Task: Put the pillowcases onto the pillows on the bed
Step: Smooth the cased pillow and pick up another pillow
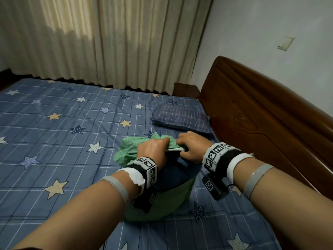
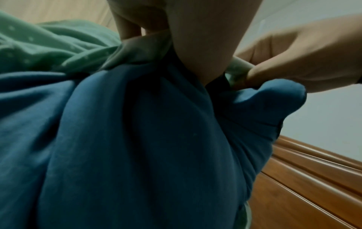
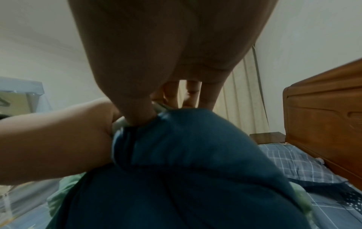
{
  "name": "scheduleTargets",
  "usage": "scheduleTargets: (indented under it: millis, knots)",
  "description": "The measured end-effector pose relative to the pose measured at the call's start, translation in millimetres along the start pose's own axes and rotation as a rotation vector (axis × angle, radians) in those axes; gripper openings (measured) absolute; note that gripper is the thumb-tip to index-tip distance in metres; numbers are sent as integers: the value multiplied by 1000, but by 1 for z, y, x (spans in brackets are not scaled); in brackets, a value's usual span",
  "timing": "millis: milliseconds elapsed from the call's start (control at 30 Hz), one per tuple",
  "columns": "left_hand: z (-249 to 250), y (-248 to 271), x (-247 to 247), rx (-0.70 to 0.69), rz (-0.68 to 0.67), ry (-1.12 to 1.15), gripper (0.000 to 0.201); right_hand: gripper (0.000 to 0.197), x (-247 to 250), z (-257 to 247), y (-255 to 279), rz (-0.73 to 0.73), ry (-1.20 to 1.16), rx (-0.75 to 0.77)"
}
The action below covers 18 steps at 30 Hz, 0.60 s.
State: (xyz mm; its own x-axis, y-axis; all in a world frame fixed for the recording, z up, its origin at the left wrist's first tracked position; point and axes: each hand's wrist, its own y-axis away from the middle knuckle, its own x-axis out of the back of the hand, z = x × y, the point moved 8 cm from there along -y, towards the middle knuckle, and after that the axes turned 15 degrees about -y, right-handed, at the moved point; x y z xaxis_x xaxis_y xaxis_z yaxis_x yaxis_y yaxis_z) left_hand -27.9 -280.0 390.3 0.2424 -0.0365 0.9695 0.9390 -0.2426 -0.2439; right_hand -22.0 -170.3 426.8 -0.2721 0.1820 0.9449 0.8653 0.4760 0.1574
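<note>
A dark blue pillow (image 1: 171,177) stands on end on the bed, its lower part inside a green dotted pillowcase (image 1: 129,150). The pillowcase is bunched over the pillow's top. My left hand (image 1: 153,148) grips the green hem at the top left, and my right hand (image 1: 189,147) grips the same hem just to the right. In the left wrist view the blue pillow (image 2: 137,139) fills the frame, with green pillowcase (image 2: 49,46) above it. The right wrist view shows the pillow (image 3: 186,170) under my right hand's thumb (image 3: 137,108).
A second pillow in a purple plaid case (image 1: 180,118) lies flat by the wooden headboard (image 1: 261,114). The star-patterned blue sheet (image 1: 63,132) covers the bed. Beige curtains (image 1: 108,42) hang behind the far edge, and a small bedside table (image 1: 185,89) stands in the corner.
</note>
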Motion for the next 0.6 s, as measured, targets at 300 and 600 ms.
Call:
scheduleTargets:
  millis: [300,600]
  knots:
    - [-19,-4,-9,108,-54,69,27,21,-8,-18,0,62,-60,61]
    - [27,18,9,-66,-8,342,70,22,10,-6,-3,207,-182,24]
